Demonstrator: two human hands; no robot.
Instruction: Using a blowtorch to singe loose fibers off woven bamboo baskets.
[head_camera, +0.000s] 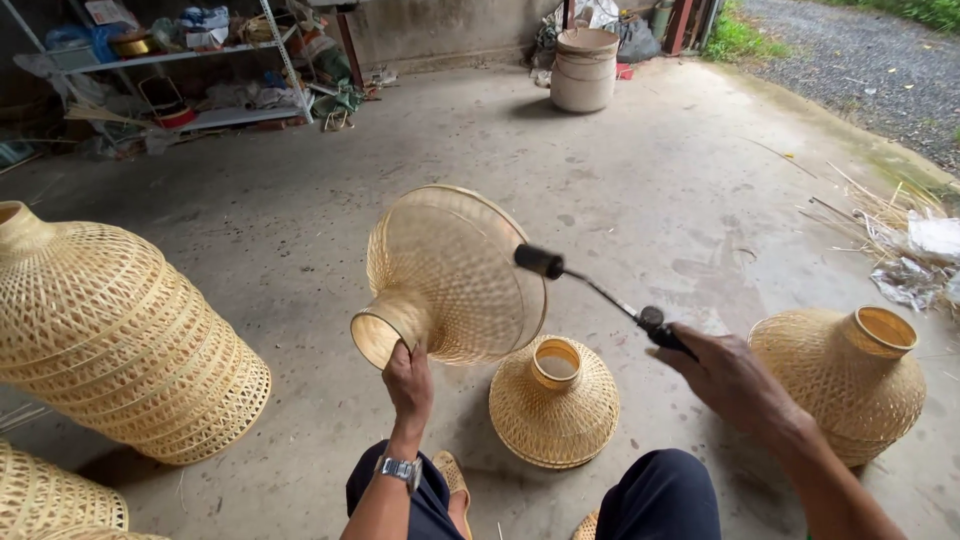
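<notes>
My left hand (408, 382) grips the woven lampshade (450, 280) by its neck; my right hand (725, 378) clamps the torch (600, 290) — nozzle at the shade's 3 o'clock.

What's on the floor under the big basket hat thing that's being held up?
Below the raised woven shade, held at its neck by the left hand, another woven shade sits on the concrete floor. The raised shade hides some floor behind it.

A tall stack of baskets (120, 340) leans at left; a shelf (190, 70) and pale bucket (585, 68) stand by the far wall.
</notes>
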